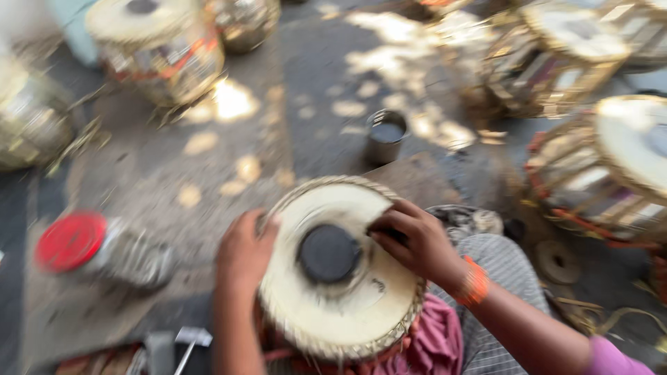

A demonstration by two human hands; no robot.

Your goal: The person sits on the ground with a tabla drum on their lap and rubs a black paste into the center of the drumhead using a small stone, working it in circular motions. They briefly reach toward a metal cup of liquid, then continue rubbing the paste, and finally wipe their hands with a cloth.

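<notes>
A tabla drum [333, 312] with a cream skin and a black round patch [328, 253] in its middle rests in my lap on a pink cloth [434, 340]. My left hand [244, 251] grips the drum's left rim. My right hand [410, 239] lies on the skin at the upper right, fingers pinched together on something small and dark beside the black patch; blur hides what it is. An orange band circles my right wrist.
A small metal cup [385, 135] with dark liquid stands on the ground ahead. A jar with a red lid [76, 243] lies at left. Other drums stand around: far left [156, 45], upper right [556, 55], right [611, 167]. A hammer-like tool [187, 344] lies at bottom left.
</notes>
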